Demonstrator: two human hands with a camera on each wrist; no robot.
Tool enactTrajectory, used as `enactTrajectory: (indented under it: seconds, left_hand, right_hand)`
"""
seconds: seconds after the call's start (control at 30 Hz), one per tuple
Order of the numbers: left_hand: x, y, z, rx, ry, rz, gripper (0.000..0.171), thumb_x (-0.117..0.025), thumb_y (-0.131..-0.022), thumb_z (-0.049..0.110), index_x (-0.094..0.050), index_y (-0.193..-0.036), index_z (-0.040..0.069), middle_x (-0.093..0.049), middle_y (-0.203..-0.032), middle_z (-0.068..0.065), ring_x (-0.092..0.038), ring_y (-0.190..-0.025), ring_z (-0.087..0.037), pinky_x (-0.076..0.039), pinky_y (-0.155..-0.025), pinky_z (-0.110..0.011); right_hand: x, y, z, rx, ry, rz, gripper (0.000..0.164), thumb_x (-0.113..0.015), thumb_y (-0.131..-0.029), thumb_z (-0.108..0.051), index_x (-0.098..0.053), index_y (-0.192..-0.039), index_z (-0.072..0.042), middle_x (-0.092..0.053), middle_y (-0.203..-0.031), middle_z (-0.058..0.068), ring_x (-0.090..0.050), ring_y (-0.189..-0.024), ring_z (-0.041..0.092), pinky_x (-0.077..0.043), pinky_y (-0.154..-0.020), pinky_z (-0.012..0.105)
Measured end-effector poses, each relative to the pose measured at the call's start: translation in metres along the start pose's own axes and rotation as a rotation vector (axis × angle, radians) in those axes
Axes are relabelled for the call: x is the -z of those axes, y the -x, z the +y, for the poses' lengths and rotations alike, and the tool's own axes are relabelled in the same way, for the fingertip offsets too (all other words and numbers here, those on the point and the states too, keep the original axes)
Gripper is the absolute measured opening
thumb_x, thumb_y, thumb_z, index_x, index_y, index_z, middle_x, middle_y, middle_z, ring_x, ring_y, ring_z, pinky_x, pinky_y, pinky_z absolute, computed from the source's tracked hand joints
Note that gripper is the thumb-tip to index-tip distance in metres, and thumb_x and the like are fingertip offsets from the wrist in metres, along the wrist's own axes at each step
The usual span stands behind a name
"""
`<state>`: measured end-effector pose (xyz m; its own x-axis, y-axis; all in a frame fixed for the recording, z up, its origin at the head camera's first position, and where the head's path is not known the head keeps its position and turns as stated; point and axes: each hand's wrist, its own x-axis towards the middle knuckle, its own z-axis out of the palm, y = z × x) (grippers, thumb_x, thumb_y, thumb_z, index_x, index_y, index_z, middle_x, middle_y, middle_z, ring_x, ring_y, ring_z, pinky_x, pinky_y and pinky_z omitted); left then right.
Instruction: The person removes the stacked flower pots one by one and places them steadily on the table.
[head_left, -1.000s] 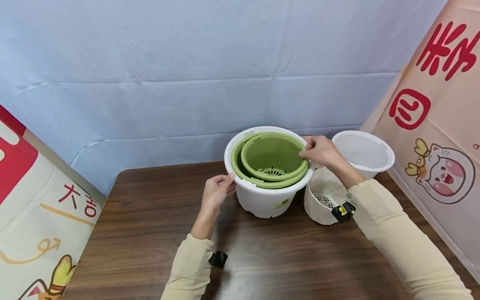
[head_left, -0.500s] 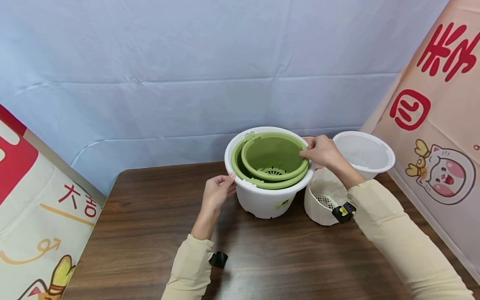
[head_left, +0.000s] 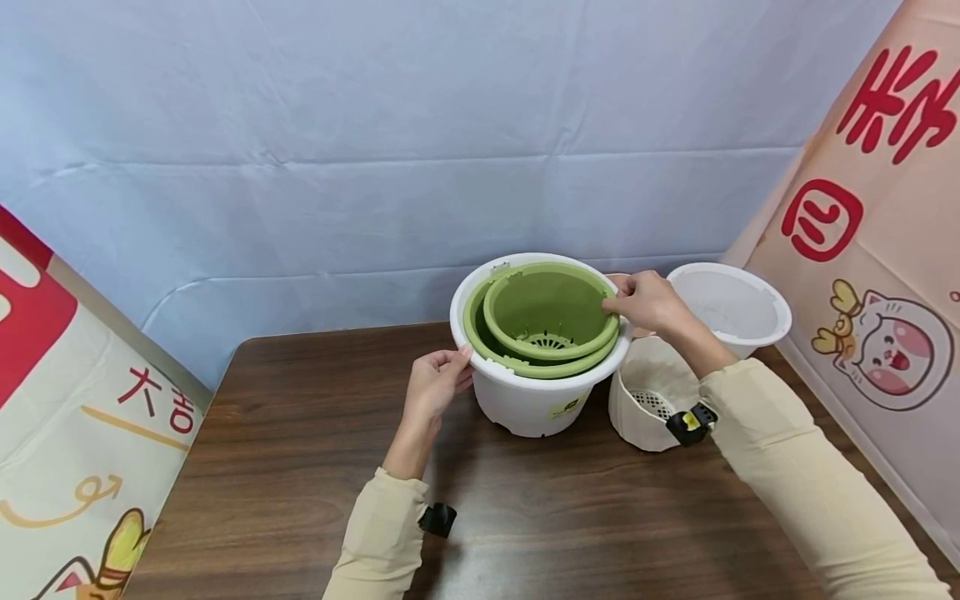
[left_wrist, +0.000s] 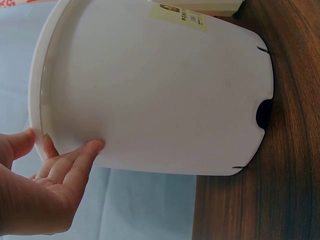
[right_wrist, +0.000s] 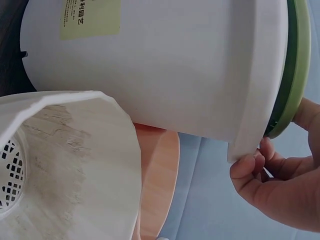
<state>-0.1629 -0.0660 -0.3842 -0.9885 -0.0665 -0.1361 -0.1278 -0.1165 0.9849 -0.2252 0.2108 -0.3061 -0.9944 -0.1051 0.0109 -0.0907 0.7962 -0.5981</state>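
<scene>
A large white flowerpot [head_left: 517,407] stands upright on the table, with a yellow label on its front. Two green flowerpots sit nested inside it; the inner green pot [head_left: 551,302] has a slotted bottom, and the outer green pot [head_left: 573,367] shows mostly as a rim. My left hand [head_left: 435,379] pinches the white rim at its near left, thumb on top and fingers beneath. At the right side my right hand [head_left: 651,302] grips the nested rims, its thumb over the green rim [right_wrist: 295,75] and fingertips against the white rim [right_wrist: 250,120].
Right of the pots stands a cream pot [head_left: 648,379] with a perforated bottom. Behind it are a white pot [head_left: 731,304] and a mostly hidden peach pot [right_wrist: 160,175]. The wooden table [head_left: 300,467] meets a pale blue cloth [head_left: 337,208] at the back.
</scene>
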Motion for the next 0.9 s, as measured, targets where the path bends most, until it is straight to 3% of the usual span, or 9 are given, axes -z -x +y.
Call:
enactTrajectory:
  seconds: [0.57, 0.9]
  left_hand:
    - [-0.0010, 0.0002, 0.0012, 0.003, 0.010, 0.011, 0.026, -0.058, -0.091, 0.014, -0.059, -0.096, -0.011, -0.064, -0.098, -0.025, -0.061, -0.097, -0.028, -0.048, -0.086, -0.044]
    - [-0.0010, 0.0006, 0.0013, 0.011, 0.005, 0.011, 0.027, -0.059, -0.091, 0.016, -0.060, -0.097, -0.010, -0.064, -0.099, -0.024, -0.061, -0.098, -0.027, -0.050, -0.084, -0.039]
  right_hand:
    - [0.0040, -0.0006, 0.0008, -0.044, -0.112, -0.069, 0.027, -0.058, -0.080, -0.013, -0.042, -0.060, -0.008, -0.040, -0.053, -0.002, -0.043, -0.051, 0.013, -0.038, -0.048, 0.025]
    - [0.0079, 0.0028, -0.0032, -0.062, -0.188, -0.090, 0.024, -0.056, -0.087, -0.013, -0.042, -0.071, -0.002, -0.050, -0.075, 0.008, -0.053, -0.065, 0.015, -0.050, -0.060, 0.026]
